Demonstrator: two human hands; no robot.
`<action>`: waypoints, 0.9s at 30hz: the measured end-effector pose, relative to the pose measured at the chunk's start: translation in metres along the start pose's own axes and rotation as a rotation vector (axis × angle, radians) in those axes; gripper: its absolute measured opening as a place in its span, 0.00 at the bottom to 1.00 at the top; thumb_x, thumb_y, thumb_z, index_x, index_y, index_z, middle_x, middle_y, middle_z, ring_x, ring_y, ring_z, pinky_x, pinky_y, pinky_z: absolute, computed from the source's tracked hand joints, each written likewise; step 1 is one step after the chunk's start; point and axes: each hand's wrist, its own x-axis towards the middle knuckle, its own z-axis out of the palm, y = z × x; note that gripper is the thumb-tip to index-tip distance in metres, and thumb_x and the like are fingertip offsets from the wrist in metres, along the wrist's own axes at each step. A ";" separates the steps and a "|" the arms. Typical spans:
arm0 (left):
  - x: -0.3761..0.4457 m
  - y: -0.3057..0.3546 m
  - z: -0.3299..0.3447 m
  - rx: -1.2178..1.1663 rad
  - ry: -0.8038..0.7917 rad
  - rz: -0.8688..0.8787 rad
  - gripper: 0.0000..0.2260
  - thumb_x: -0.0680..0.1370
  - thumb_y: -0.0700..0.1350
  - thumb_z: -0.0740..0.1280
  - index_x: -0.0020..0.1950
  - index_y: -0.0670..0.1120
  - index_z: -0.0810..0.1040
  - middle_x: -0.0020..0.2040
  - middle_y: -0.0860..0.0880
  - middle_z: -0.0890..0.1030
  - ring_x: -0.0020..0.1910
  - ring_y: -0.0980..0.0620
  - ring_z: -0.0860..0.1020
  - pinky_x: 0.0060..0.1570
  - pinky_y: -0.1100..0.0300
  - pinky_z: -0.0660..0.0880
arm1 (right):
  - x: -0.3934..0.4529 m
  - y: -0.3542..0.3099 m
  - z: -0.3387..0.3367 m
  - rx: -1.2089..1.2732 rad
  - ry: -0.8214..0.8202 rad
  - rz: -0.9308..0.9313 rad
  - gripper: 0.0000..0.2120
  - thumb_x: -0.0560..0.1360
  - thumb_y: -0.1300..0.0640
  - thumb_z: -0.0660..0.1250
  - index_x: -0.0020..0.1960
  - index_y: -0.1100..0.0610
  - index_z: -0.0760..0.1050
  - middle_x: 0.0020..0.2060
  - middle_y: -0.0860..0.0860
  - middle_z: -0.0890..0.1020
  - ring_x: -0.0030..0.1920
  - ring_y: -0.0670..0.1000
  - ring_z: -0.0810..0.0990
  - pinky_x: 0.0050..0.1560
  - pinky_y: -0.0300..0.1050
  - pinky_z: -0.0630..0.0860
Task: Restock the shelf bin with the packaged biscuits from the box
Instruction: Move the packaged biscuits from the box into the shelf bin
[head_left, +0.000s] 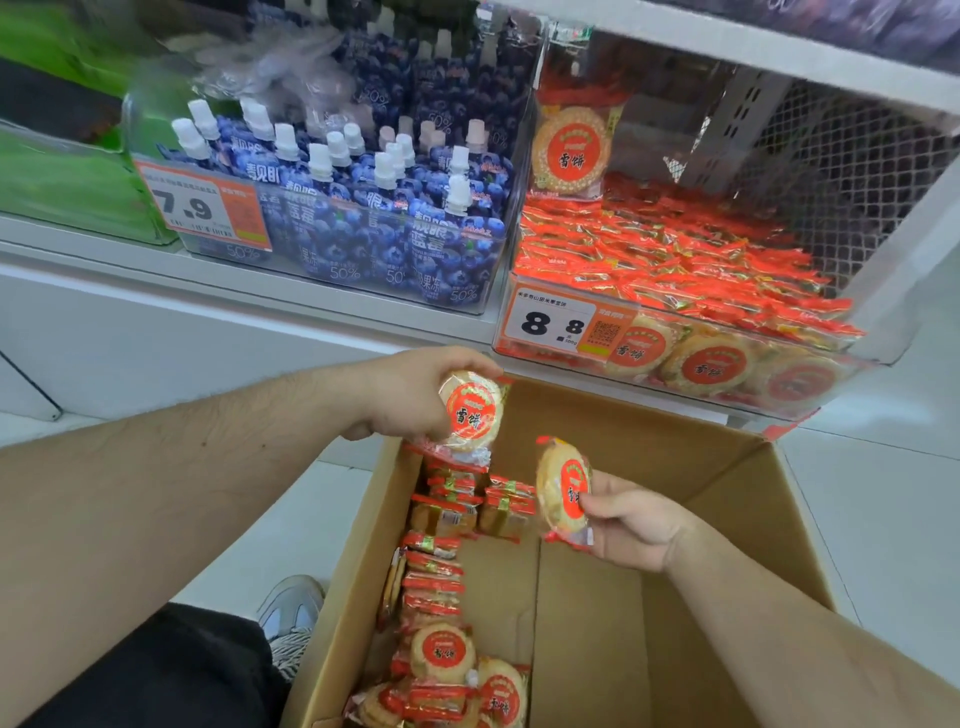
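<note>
Holding one biscuit pack (471, 415) in left hand (410, 395), another (563, 491) in right hand (631, 522), above box (691, 457); best laying both flat into bin (691, 364), labels forward.

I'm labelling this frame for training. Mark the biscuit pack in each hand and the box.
Left-hand pack (471, 415), head view, on its red round label.
Right-hand pack (563, 491), head view, on the wrapper's middle.
Box (675, 452), head view, on its bare inner far wall.
</note>
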 end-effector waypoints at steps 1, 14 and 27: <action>0.000 0.002 0.000 -0.021 -0.004 0.015 0.36 0.68 0.28 0.70 0.61 0.66 0.71 0.59 0.51 0.76 0.56 0.50 0.78 0.50 0.47 0.81 | -0.002 -0.010 0.007 -0.014 -0.016 -0.037 0.28 0.61 0.60 0.82 0.59 0.63 0.79 0.52 0.60 0.83 0.53 0.56 0.83 0.55 0.51 0.79; -0.017 0.030 -0.001 -0.178 -0.084 0.220 0.48 0.67 0.25 0.67 0.70 0.72 0.61 0.59 0.41 0.76 0.47 0.34 0.78 0.41 0.48 0.75 | -0.012 -0.062 0.098 -0.412 0.432 -0.358 0.15 0.73 0.62 0.72 0.57 0.61 0.73 0.42 0.56 0.81 0.34 0.51 0.75 0.26 0.39 0.66; -0.030 0.066 -0.003 -0.264 0.077 0.424 0.47 0.68 0.34 0.73 0.67 0.78 0.55 0.65 0.47 0.72 0.55 0.35 0.80 0.48 0.36 0.78 | -0.040 -0.099 0.136 -0.564 0.433 -0.438 0.19 0.71 0.61 0.74 0.60 0.56 0.74 0.47 0.52 0.86 0.41 0.48 0.84 0.38 0.40 0.77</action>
